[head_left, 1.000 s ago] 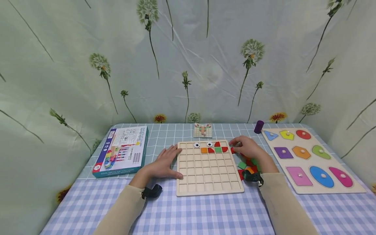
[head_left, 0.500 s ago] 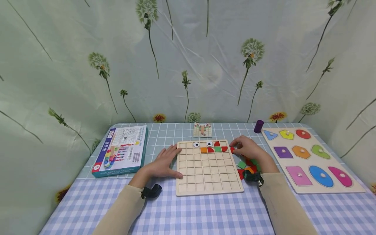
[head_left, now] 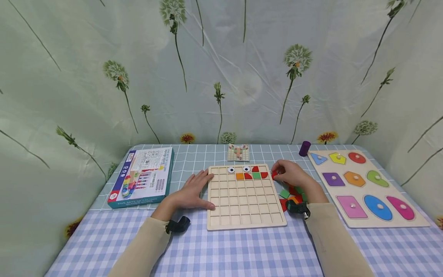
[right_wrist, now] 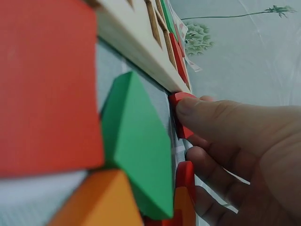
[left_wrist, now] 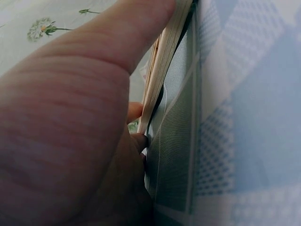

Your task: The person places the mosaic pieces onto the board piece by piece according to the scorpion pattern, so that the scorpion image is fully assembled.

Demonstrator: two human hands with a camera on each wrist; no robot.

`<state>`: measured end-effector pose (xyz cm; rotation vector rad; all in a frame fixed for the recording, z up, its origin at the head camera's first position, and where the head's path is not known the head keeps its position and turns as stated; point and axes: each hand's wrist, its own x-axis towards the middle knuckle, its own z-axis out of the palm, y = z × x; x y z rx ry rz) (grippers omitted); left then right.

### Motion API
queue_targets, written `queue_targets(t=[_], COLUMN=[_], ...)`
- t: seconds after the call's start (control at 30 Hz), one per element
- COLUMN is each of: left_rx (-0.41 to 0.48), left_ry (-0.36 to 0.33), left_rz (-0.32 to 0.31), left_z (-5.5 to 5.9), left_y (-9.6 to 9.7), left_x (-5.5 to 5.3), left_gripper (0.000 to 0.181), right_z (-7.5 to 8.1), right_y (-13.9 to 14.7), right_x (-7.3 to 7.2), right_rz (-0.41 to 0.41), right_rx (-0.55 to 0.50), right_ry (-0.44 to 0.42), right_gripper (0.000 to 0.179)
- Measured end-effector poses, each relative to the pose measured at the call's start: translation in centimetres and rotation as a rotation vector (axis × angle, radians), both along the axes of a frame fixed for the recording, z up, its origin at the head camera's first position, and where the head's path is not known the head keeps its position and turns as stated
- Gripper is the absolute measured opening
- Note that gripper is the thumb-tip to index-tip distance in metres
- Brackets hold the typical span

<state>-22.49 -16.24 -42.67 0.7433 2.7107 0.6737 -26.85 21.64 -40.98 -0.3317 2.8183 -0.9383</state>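
Note:
A wooden grid board [head_left: 238,211] lies on the table with two eye tiles [head_left: 238,169] and several red, green and orange tiles [head_left: 257,175] in its upper cells. My left hand [head_left: 192,195] rests at the board's left edge with fingers spread, thumb and fingertips touching the rim. Just off the board's upper right corner, my right hand [head_left: 290,174] pinches a red tile [right_wrist: 181,115]; the thumb lies on it in the right wrist view. Loose tiles [head_left: 290,198] lie under and beside the right wrist, among them a green one [right_wrist: 138,146], partly hidden.
A small pattern card [head_left: 238,153] lies behind the board. At the left is a boxed toy [head_left: 143,177]. A shape-knob puzzle board [head_left: 367,188] lies at the right, with a purple cylinder [head_left: 305,149] at its back left corner.
My right hand has shifted very slightly to the right, and the red tile at its fingertips now looks tilted up from the table. The left hand keeps its place on the board.

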Motion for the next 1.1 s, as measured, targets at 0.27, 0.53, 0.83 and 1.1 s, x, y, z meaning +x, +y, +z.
queue_targets(t=[0.27, 0.53, 0.83, 1.1], left_rx=[0.002, -0.007, -0.013, -0.006], left_ry=[0.004, -0.004, -0.002, -0.001], left_rz=[0.005, 0.003, 0.01, 0.005], left_z=[0.0, -0.1, -0.3, -0.1], left_y=[0.0, 0.0, -0.1, 0.0], left_x=[0.0, -0.1, -0.1, -0.1], left_gripper=[0.113, 0.113, 0.113, 0.113], right_z=[0.1, 0.2, 0.1, 0.2], right_y=[-0.2, -0.6, -1.2, -1.6], right_x=[0.2, 0.2, 0.0, -0.2], right_rz=[0.006, -0.049, -0.042, -0.068], right_rx=[-0.027, -0.074, -0.105, -0.113], right_ry=[0.058, 0.039, 0.077, 0.071], right_gripper=[0.015, 0.02, 0.018, 0.02])
